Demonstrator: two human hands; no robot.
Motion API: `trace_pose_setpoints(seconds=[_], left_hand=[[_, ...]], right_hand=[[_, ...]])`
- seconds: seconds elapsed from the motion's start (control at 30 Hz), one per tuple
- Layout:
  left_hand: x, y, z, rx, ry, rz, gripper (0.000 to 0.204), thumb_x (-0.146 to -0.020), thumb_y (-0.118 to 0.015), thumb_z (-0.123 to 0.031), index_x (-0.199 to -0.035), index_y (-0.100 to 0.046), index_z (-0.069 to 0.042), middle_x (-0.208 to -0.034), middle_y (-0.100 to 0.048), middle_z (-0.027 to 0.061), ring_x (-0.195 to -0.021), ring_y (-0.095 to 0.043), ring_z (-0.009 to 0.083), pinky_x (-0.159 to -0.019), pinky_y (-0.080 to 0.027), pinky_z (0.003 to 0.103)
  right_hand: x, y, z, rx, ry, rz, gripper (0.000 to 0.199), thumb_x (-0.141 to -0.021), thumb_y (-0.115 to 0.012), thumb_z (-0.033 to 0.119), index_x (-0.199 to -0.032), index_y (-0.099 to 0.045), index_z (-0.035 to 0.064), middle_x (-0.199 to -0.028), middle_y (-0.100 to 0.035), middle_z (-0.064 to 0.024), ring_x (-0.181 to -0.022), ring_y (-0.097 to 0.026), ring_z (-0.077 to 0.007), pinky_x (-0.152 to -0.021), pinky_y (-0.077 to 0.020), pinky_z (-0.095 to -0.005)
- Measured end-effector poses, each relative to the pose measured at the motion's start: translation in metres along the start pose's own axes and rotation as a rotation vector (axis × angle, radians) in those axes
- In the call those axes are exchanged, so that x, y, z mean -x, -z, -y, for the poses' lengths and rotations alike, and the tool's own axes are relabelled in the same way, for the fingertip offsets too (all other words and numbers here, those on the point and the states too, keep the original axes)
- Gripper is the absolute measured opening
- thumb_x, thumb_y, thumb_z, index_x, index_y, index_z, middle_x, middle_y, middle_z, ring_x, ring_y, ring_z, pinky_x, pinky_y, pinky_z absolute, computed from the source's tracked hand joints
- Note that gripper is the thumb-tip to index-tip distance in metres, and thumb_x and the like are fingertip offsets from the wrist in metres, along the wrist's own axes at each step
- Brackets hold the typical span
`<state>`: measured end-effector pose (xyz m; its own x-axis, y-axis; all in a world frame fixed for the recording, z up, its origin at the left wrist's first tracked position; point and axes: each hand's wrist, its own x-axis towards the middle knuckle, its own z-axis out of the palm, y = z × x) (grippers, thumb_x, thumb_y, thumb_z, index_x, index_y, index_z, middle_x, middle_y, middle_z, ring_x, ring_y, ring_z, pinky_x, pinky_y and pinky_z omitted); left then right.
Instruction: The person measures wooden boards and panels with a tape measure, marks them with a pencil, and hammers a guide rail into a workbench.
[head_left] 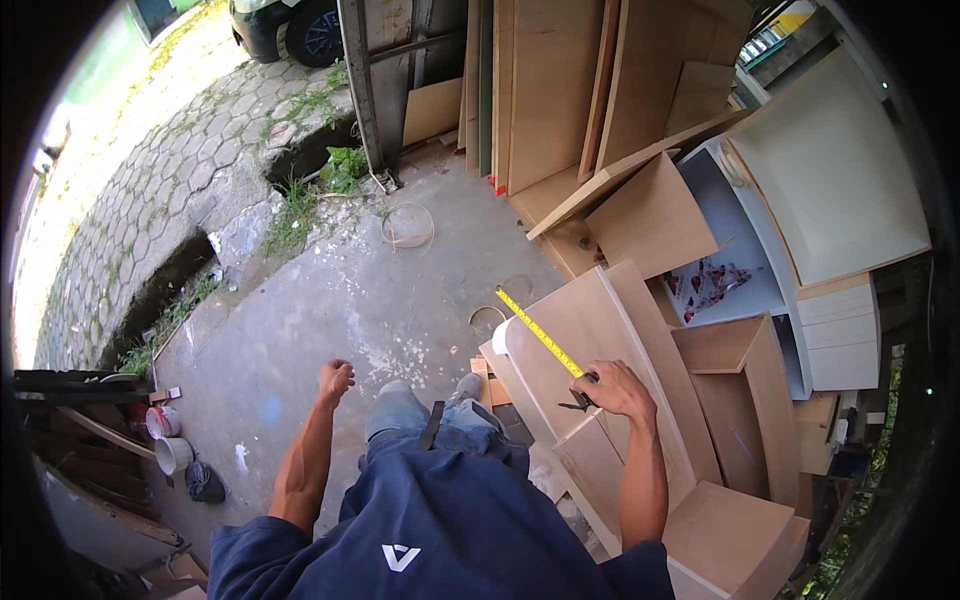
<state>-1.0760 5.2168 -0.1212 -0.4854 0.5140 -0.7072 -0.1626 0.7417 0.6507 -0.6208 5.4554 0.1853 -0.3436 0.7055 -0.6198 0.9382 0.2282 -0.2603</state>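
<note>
- We judge that we are measuring now: our right hand (pixel 618 388) is closed around the tape case and keeps it on the board (pixel 600 340), while the yellow tape (pixel 540 335) runs out from it up and to the left, to the far end of the board.
- The board is light brown wood and lies tilted, just in front of our knees; its left long edge is free over the floor (pixel 330 310), and its right side touches the other cabinet parts (pixel 745 390).
- Our left hand (pixel 335 378) holds nothing; its fingers are curled loosely and it hangs in the air over the concrete, well apart from the board.
- The next move, as we judge, calls for keeping the tape straight along the board and its tip at the end edge; whether the hook already sits on that edge, we cannot tell.
- Open room is on the left, where the concrete floor is bare up to the paving.
- On the right and behind stand panels (pixel 545 90) and a white cabinet (pixel 835 170), very close together, so there we have little room.
</note>
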Motion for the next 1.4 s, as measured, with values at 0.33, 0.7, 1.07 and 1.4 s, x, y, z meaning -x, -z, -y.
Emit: trace_pose_setpoints(seconds=[0.33,0.7,1.07,1.4], left_hand=[[0.009,0.046,0.099,0.079,0.375,-0.116,0.025,-0.086,-0.058,-0.015,-0.105,-0.062,0.001,-0.078,-0.065,0.0113,-0.059,-0.065,0.0213,-0.049,-0.047,0.030],[-0.116,0.087,-0.009,0.061,0.346,0.046,0.030,-0.087,-0.057,-0.018,-0.108,-0.063,0.003,-0.082,-0.067,0.0115,-0.065,-0.066,0.0196,-0.054,-0.049,0.031],[-0.274,0.129,-0.185,0.171,0.024,0.070,0.033,-0.090,-0.057,-0.020,-0.116,-0.059,0.001,-0.092,-0.066,0.0114,-0.074,-0.066,0.0202,-0.065,-0.050,0.032],[-0.268,0.121,-0.138,-0.046,0.141,0.153,0.030,-0.088,-0.056,-0.020,-0.111,-0.060,-0.002,-0.089,-0.066,0.0094,-0.071,-0.066,0.0191,-0.060,-0.049,0.030]], right_hand=[[-0.195,0.081,0.054,0.177,-0.201,0.253,0.049,-0.067,-0.066,0.046,-0.072,-0.071,-0.0025,-0.059,-0.062,-0.0124,-0.050,-0.056,-0.0209,-0.047,-0.0423,-0.0372],[-0.227,0.101,0.063,0.348,-0.461,0.444,0.062,-0.065,-0.068,0.054,-0.083,-0.072,-0.0048,-0.079,-0.069,-0.0205,-0.073,-0.067,-0.0300,-0.065,-0.0505,-0.0389],[-0.198,0.098,0.077,0.476,-0.514,0.451,0.069,-0.060,-0.072,0.057,-0.106,-0.070,0.0056,-0.107,-0.068,-0.0177,-0.098,-0.066,-0.0351,-0.084,-0.0537,-0.0407],[-0.193,0.097,0.085,0.456,-0.596,0.456,0.067,-0.061,-0.079,0.053,-0.109,-0.069,0.0074,-0.113,-0.067,-0.0168,-0.106,-0.065,-0.0321,-0.091,-0.0524,-0.0395]])
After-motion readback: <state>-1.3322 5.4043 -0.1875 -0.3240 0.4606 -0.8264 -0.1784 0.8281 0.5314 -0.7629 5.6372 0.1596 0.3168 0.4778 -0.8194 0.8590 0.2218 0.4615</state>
